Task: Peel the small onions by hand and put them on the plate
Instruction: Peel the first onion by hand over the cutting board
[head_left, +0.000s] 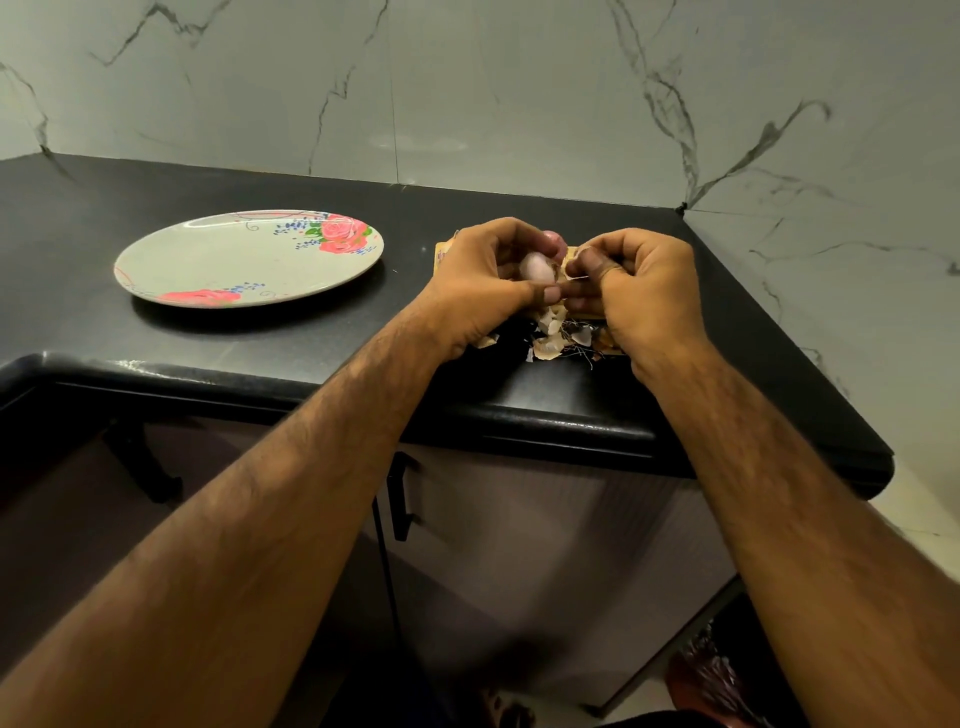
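My left hand (485, 283) grips a small pale pink onion (537, 268) between thumb and curled fingers, above the black counter. Close against it on the right, my right hand (639, 291) pinches a thin strip of onion skin (575, 279) at the onion's end. Another pink onion (557, 240) peeks out just behind my left fingers. Under both hands lies a pile of dry peeled skins (553, 338) on a small yellowish board (441, 254), mostly hidden. The white plate (228, 260) with red roses sits to the left with nothing on it.
The black counter (311, 338) ends in a rounded front edge near me and a corner on the right. Marble wall tiles (467, 93) stand close behind. Below are cabinet doors with black handles (400, 499).
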